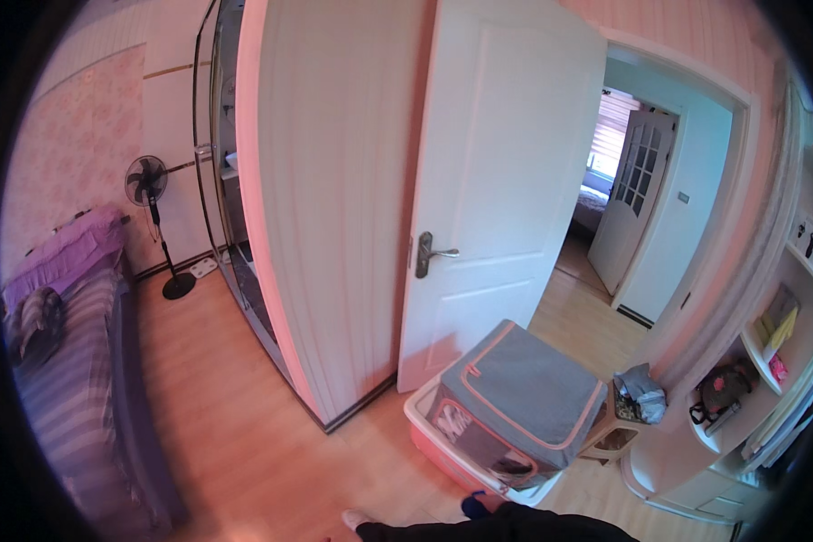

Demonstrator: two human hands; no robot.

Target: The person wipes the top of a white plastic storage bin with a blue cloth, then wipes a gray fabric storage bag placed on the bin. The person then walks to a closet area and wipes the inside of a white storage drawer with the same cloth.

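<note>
Neither of my hands can be made out; only dark clothing [551,526] shows along the lower edge. Beside it are a dark blue slipper-like shape [472,505] and a small pale pinkish tip [353,518], too partial to identify surely. Just ahead stands a grey fabric storage box [524,388] with pink piping, a zip and a see-through front panel with light items behind it. It rests in a pink plastic tub [443,465] with a white rim.
A white door [506,163] stands ajar behind the tub, by a doorway. Right are a stool [610,438] bearing a grey bundle [641,395] and curved shelves [759,361]. Left are a bed [77,397], a standing fan [154,203] and a projecting wall corner [334,226].
</note>
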